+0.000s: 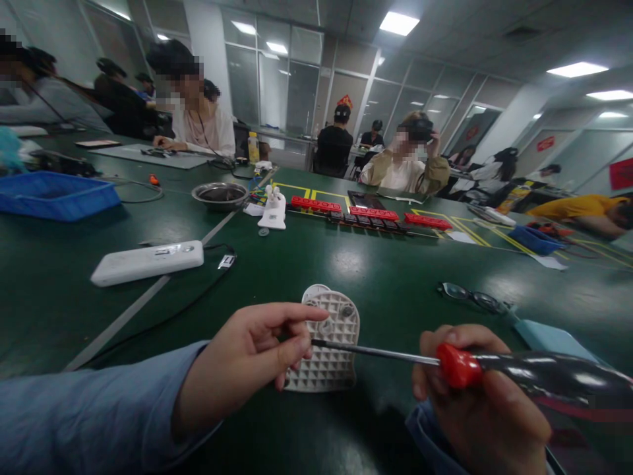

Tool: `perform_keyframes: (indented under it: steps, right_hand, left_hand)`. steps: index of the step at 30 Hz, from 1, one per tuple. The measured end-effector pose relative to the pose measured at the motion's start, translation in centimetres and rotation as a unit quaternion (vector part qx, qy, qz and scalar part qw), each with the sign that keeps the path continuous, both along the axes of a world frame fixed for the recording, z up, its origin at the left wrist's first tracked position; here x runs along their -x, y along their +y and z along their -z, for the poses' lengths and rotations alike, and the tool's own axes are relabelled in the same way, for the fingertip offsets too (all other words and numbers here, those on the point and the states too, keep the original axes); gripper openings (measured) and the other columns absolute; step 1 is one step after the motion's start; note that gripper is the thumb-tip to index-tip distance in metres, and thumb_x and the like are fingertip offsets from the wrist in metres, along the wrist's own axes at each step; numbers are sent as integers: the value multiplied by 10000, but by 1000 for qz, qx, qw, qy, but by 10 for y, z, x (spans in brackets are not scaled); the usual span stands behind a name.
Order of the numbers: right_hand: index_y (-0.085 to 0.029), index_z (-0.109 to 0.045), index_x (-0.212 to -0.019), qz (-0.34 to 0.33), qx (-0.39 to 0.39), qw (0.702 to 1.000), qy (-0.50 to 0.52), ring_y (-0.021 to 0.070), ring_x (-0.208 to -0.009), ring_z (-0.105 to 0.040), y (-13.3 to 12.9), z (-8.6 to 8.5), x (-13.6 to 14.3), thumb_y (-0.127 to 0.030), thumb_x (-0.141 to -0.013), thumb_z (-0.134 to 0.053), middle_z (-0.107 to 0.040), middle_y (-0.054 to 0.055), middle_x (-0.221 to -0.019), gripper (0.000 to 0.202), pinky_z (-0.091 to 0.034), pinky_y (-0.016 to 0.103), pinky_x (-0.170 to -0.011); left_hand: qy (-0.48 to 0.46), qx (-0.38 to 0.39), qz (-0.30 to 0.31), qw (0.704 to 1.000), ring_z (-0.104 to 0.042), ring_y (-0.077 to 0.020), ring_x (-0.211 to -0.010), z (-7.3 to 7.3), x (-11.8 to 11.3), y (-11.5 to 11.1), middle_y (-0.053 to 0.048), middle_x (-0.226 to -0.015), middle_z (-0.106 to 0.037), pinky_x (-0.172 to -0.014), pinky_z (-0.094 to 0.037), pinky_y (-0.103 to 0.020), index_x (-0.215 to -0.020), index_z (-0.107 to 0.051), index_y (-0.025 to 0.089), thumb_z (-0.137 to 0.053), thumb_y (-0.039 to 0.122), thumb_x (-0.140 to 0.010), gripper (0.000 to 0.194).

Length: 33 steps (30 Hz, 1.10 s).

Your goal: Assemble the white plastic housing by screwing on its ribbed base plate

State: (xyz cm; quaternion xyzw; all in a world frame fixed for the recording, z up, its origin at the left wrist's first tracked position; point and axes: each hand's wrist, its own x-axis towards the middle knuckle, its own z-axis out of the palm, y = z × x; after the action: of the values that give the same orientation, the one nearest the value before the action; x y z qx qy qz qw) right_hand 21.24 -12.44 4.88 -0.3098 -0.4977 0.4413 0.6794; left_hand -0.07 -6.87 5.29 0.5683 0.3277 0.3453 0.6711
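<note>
Red-collared, a screwdriver (459, 367) is filling the right hand (487, 412); the left hand (247, 356) is pinching near its tip, any hold unclear. Tip-steadying seems underway; the next move calls for aim. Beyond, a latticed plastic panel (336, 365) is lying on the tabletop (395, 297).

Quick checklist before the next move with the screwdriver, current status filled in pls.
1. Screwdriver in hand: ok, the right hand grips it around the red collar.
2. Left hand clear of the tip: not ok, its thumb and fingers are right at the tip.
3. Screw at the tip: cannot tell, the fingertips cover that spot.
4. White plastic part ribbed side up: ok.
5. Part held steady: cannot tell, the left hand overlaps it in view but contact is unclear.
6. Glasses clear of the part: ok, they lie apart on the table.
</note>
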Motion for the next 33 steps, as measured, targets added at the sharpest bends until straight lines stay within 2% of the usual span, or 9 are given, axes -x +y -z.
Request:
perform_keyframes:
  steps: [7,11,14,16,18,21,25,29,33]
  right_hand:
    - [-193,-587,-754,37,34,998,47,77,-441,-445,4,-1,3,-314,-657,-575,-498,-23,-549,156,-436,199,-351]
    - [-194,-592,-724,65,44,995,61,70,-415,-424,7,-3,3,-321,-628,-588,-508,-23,-535,158,-420,188,-331]
    - [-193,-598,-699,97,55,991,75,62,-396,-416,9,-8,0,-330,-602,-591,-512,-25,-523,168,-404,174,-320]
    - [-192,-600,-685,125,71,985,92,56,-391,-414,10,-12,-4,-334,-584,-593,-499,-34,-516,175,-402,168,-324]
    - [-189,-602,-672,151,89,978,111,50,-395,-411,10,-15,-8,-335,-569,-598,-475,-44,-507,179,-400,161,-330]
    - [-184,-602,-644,169,108,969,143,47,-394,-400,9,-19,-12,-341,-542,-614,-449,-52,-490,187,-388,154,-323]
    - [-182,-602,-635,171,115,967,148,45,-385,-390,9,-17,-11,-341,-535,-616,-444,-53,-492,189,-378,157,-313]
    - [-191,-604,-650,171,113,971,124,46,-394,-389,12,-16,-8,-354,-579,-578,-441,-50,-507,180,-367,157,-322]
    - [-194,-596,-635,184,72,973,122,54,-412,-386,8,-25,-11,-335,-600,-556,-450,-41,-498,151,-357,154,-332]
  left_hand:
    - [4,-14,3,1000,-421,-67,-491,2,7,3,-2,-634,-505,-382,-350,-149,-1028,-548,177,-446,375,-766,344]
    - [10,-83,-85,993,-334,-52,-457,7,8,24,49,-530,-385,-392,-286,-142,-899,-542,161,-384,342,-801,260]
    - [49,-30,-127,990,-388,-67,-499,13,8,49,49,-599,-406,-421,-325,-159,-935,-479,161,-417,308,-788,217]
    - [92,74,-63,991,-482,-102,-591,18,8,62,3,-711,-493,-505,-402,-217,-977,-467,144,-418,370,-780,304]
    - [131,176,61,974,-540,-152,-663,23,9,67,-61,-794,-555,-581,-429,-286,-979,-502,117,-386,482,-763,440]
    - [186,221,189,939,-575,-197,-668,27,7,62,-114,-791,-612,-598,-417,-311,-942,-575,99,-376,568,-723,554]
    - [190,206,177,943,-584,-209,-750,30,-6,48,-120,-865,-635,-649,-412,-304,-928,-609,107,-471,490,-708,463]
    - [63,264,173,947,-555,-205,-888,39,-18,43,-100,-986,-614,-766,-398,-330,-1024,-556,134,-543,390,-699,414]
    - [-61,331,157,928,-485,-224,-1033,43,-17,39,-101,-1116,-553,-874,-339,-383,-1118,-489,148,-515,379,-730,452]
